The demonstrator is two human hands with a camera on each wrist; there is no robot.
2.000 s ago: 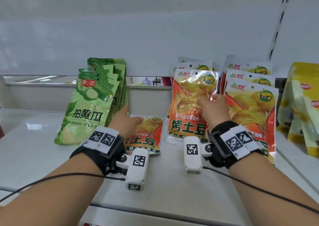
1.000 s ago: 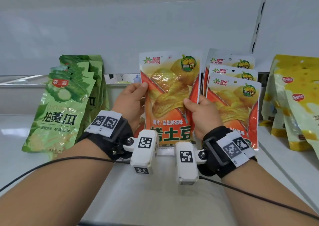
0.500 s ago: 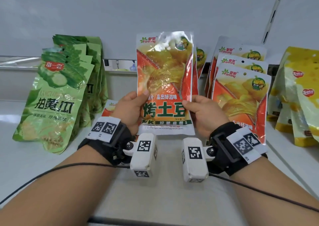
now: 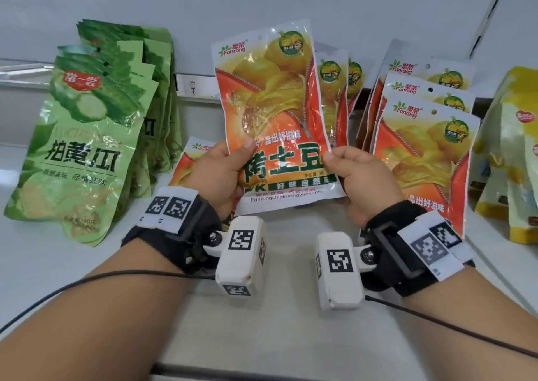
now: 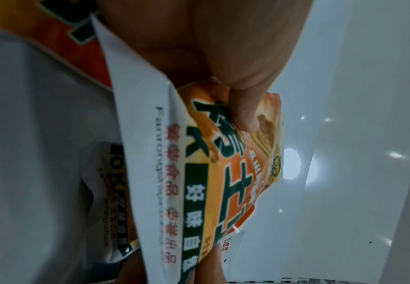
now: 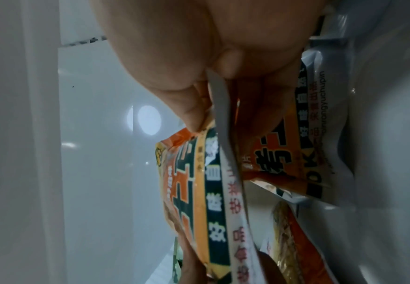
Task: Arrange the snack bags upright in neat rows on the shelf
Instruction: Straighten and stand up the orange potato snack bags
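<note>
Both hands hold one orange potato-chip bag [image 4: 273, 112] upright above the white shelf [image 4: 262, 322]. My left hand [image 4: 224, 173] pinches its lower left edge, thumb on the front. My right hand [image 4: 353, 176] pinches its lower right edge. The wrist views show the same bag [image 5: 213, 182] [image 6: 199, 192] gripped between thumb and fingers. Another orange bag [image 4: 189, 159] lies flat behind my left hand. A row of orange bags [image 4: 422, 147] stands upright at the right, and more orange bags [image 4: 337, 95] stand behind the held one.
A stack of green cucumber-flavour bags [image 4: 87, 136] leans against the back wall at the left. Yellow bags [image 4: 512, 153] stand at the far right. The shelf's front edge [image 4: 262, 372] runs below my forearms.
My hands went from one on the flat bag and one on a standing bag to both lifting one orange bag, then slid down to grip its lower edges.
</note>
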